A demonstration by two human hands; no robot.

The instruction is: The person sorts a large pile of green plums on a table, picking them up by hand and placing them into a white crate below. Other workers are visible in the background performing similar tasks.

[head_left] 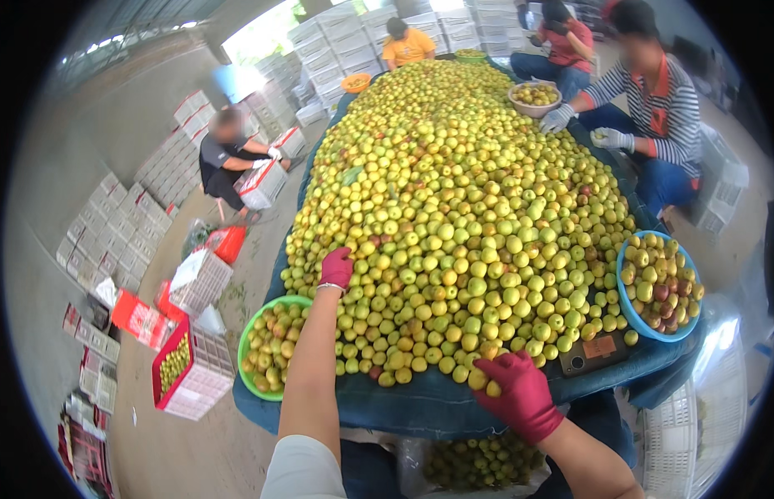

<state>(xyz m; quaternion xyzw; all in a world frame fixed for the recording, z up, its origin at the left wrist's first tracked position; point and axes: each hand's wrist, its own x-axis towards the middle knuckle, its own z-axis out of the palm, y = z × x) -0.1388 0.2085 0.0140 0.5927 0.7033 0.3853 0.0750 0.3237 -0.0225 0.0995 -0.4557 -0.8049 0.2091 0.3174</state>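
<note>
A broad heap of small yellow-green fruits, which look like jujubes, covers the table before me. My left hand, in a magenta glove, reaches to the heap's left side with its fingers curled down. Whether a fruit is in it I cannot tell. At the near edge, my right hand, gloved alike, grips a pair of jujubes over the dark blue table cloth. A bright green basin of browner fruits stands by my left forearm. To the right is a blue basin with yellowish and reddish ones.
A phone lies by the right near edge. More fruit sits below the table edge. A co-worker in striped sleeves sits at right beside a pale basin. Another person handles a crate at left, near a fruit-filled crate.
</note>
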